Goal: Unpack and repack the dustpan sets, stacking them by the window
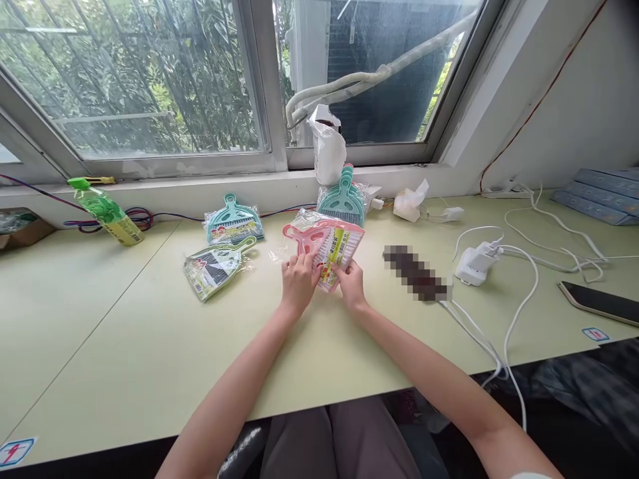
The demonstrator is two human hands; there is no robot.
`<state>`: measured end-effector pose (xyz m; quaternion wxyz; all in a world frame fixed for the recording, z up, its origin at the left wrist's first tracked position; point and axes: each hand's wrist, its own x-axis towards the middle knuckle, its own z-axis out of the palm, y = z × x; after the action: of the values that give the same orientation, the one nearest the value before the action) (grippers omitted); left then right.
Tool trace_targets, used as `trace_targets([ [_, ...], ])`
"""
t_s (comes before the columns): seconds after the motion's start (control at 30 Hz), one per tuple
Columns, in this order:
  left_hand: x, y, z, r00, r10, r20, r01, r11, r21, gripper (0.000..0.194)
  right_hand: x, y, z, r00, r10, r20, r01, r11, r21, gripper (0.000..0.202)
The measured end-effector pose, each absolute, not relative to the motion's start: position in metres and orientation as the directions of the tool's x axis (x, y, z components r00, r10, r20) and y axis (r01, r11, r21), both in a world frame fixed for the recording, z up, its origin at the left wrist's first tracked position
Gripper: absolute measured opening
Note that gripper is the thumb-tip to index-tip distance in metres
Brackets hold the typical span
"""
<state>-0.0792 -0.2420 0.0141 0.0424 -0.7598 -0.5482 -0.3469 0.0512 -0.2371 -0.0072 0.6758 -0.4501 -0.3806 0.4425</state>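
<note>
A pink dustpan and brush set (344, 247) with a printed label, in clear wrapping, is held tilted above the table between both hands. My left hand (299, 279) is closed on its handle side. My right hand (351, 283) grips the lower edge, thumb on the front near the label. Beyond it, a stack of teal dustpan sets (344, 203) leans by the window sill. To the left lie another teal dustpan set (233, 221) and, nearer me, a pale green one (213, 269), both wrapped.
A green-capped bottle (107, 213) lies tilted at left. A white torn package (329, 146) stands by the window. At right are a blurred dark object (417, 274), a white charger (478, 263), loose cables, a phone (602, 303) and blue boxes (599, 195).
</note>
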Motion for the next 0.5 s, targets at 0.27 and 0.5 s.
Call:
trace_targets([
  [0.27, -0.0764, -0.2462, 0.0191, 0.077, 0.810, 0.581, 0.776, -0.415, 0.475, 0.014, 0.0504, -0.2371, -0.0094, 0.307, 0.947, 0.095, -0.251, 0.176, -0.952, 0.035],
  [0.5, -0.0725, -0.2496, 0.0189, 0.251, 0.780, 0.573, 0.902, -0.403, 0.155, 0.024, 0.0507, -0.2376, -0.0104, 0.285, 0.954, 0.091, -0.199, 0.152, -0.968, 0.033],
])
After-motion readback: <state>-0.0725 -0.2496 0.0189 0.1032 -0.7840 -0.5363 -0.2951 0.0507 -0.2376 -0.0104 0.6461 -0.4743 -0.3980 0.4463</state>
